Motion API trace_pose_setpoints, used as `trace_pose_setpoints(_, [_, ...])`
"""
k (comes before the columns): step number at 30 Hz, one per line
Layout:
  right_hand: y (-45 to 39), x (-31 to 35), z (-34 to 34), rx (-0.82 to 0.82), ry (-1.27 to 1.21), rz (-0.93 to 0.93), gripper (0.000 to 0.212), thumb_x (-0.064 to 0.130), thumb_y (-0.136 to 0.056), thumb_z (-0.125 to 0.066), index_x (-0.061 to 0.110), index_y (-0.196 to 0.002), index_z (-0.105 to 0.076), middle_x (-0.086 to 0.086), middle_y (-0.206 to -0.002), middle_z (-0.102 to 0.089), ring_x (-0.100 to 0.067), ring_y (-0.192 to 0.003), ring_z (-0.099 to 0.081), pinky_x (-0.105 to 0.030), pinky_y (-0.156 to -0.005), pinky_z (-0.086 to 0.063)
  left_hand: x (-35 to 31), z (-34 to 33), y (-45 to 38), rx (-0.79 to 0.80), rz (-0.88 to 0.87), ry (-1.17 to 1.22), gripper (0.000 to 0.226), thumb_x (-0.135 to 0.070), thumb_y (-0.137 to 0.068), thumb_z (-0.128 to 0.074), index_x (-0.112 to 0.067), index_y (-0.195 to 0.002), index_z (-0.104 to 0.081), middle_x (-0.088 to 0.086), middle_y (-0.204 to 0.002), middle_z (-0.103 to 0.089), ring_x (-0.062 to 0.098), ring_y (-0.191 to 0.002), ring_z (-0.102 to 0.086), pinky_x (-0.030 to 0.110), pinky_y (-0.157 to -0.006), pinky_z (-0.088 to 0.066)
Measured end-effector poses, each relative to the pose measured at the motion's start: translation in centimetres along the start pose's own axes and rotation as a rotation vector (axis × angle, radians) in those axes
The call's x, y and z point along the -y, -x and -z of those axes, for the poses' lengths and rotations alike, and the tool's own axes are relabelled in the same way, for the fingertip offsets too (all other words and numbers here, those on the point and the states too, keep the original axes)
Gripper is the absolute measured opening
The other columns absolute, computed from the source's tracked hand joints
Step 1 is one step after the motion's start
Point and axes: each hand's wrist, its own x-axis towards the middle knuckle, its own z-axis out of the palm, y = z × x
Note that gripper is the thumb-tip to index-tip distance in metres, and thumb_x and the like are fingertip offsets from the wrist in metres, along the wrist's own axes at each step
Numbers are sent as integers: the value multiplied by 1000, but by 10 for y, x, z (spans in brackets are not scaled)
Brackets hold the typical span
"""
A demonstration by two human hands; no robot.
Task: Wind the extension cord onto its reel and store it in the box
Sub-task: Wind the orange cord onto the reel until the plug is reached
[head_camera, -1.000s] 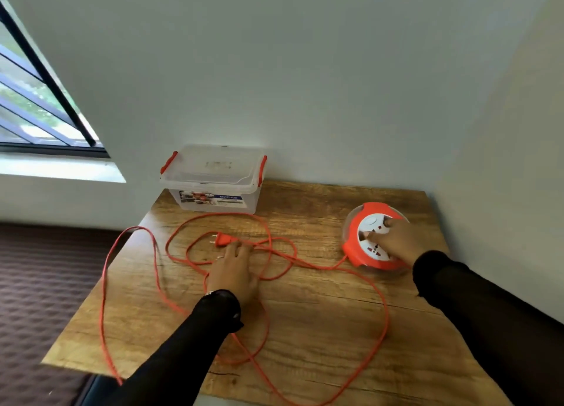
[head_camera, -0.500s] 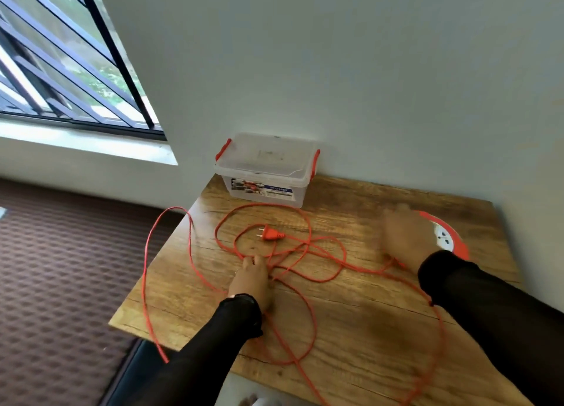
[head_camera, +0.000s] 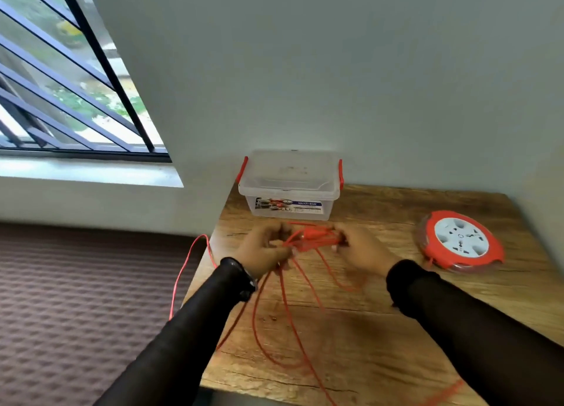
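Since the earlier frame both hands have left the worktop (head_camera: 396,329) and reel. The left hand (head_camera: 264,251) and right hand (head_camera: 361,250) now grip bunched extension cord (head_camera: 314,239) just in front of the storage box (head_camera: 290,189), well left of the reel (head_camera: 460,242). Risk: trailing loops may tangle or snag the worktop edge. Box label reads "MULTI-BOX".

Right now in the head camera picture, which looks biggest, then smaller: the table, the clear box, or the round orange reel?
1. Table, by far the largest.
2. Box and reel look about alike; the box sits farther back, so I won't rank them.
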Motion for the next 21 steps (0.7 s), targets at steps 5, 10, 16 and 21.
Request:
trace_pose_setpoints(5, [0,28,48,-144,-110,18,40,11,-85,-66,25,-122,-58,8,-104,-67,-2,-85,-60,-24,-78,-46,-27,34,-33,-120,-131,126,12,-9,-89,-59,-17,-89,-68,1,-67,-70,12,-37,-51,19,-35,-41])
trace_pose_setpoints(10, [14,45,74,-229,-66,-25,24,15,-95,-52,16,-118,-58,0,-98,-70,-16,-91,-63,-29,-80,-47,-51,54,-67,-251,-73,286,14,-17,-93,-55,-14,-84,-66,2,-57,-64,17,-36,-59,17,-32,-41])
trace_pose_setpoints(16, [25,39,60,-305,9,-150,15,10,-83,-68,9,-98,-66,-1,-88,-62,-15,-82,-58,-22,-69,-39,-27,62,-72,-126,69,284,23,9,-76,-66,-5,-94,-60,0,-57,-66,16,-43,-58,21,-42,-50])
trace_pose_setpoints(21, [27,33,37,-273,132,-237,15,14,-76,-74,17,-83,-61,1,-79,-66,-18,-76,-61,-25,-64,-46,10,65,-76,-451,81,-100,28,12,-78,-54,-11,-94,-58,2,-72,-59,19,-65,-58,15,-50,-47])
